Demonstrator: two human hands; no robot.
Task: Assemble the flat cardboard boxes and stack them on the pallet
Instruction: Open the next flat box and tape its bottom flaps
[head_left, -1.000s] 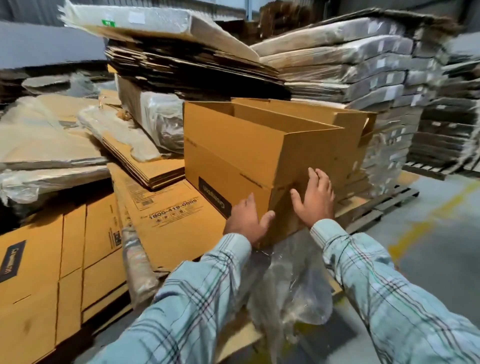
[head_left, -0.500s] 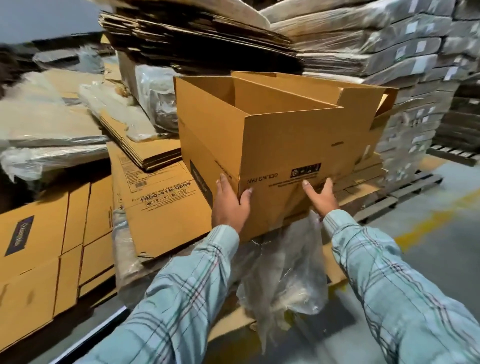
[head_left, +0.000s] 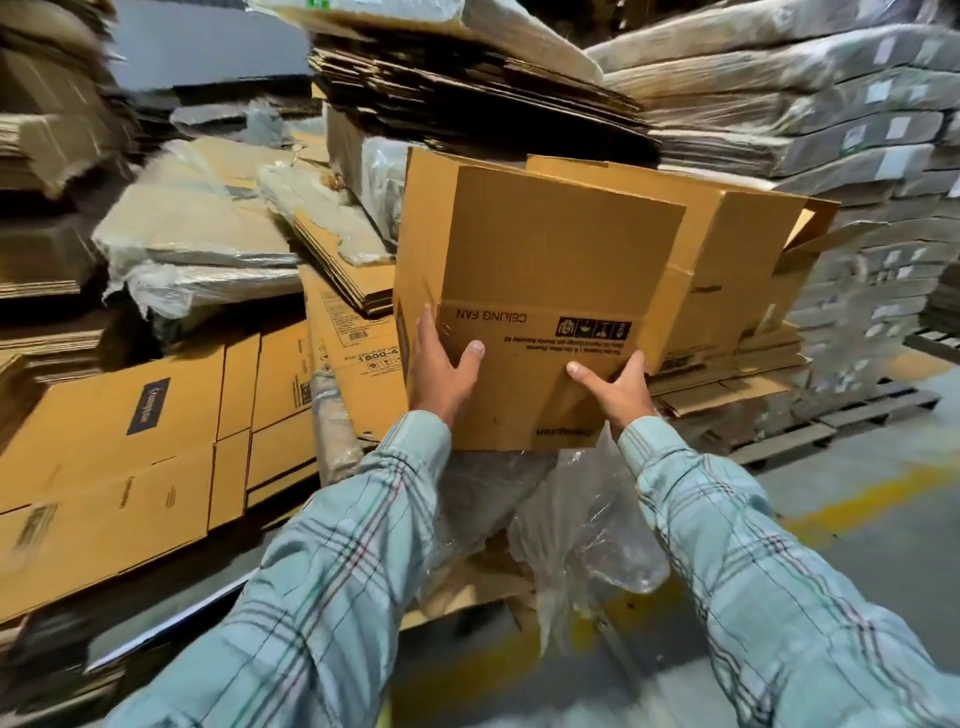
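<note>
Item: cardboard box (head_left: 550, 312), brown, printed "CEILING FAN" upside down on the near panel. Position: held up in front of the person, above crumpled plastic wrap (head_left: 582, 525), near a low stack of flat cartons (head_left: 727, 384) on a wooden pallet (head_left: 857, 415).

Change noted: one second ago the box sits on the stack with its open mouth up and both hands low at its near corner. Half a second ago it is lifted, mouth still visible from above. Now it is tipped toward the person; the near panel and a raised flap face the camera and the inside is hidden. The box appears to be mid-turn.

Left hand (head_left: 441, 364): grips the left near corner, thumb pressed on the front panel, fingers wrapped round the edge onto the side.

Right hand (head_left: 618, 389): holds the lower right edge, thumb on the front panel, fingers behind the cardboard and out of sight.

Surroundings: flat printed cartons (head_left: 145, 441) lean at the left; wrapped bundles (head_left: 831, 130) rise behind; grey floor with a yellow line (head_left: 857, 493) at the right.

Reading for the task: the box is already opened into shape. The turn likely brings the unclosed end round so its flaps can be folded. Whether any end is closed cannot be told. Stacking is not yet done.
</note>
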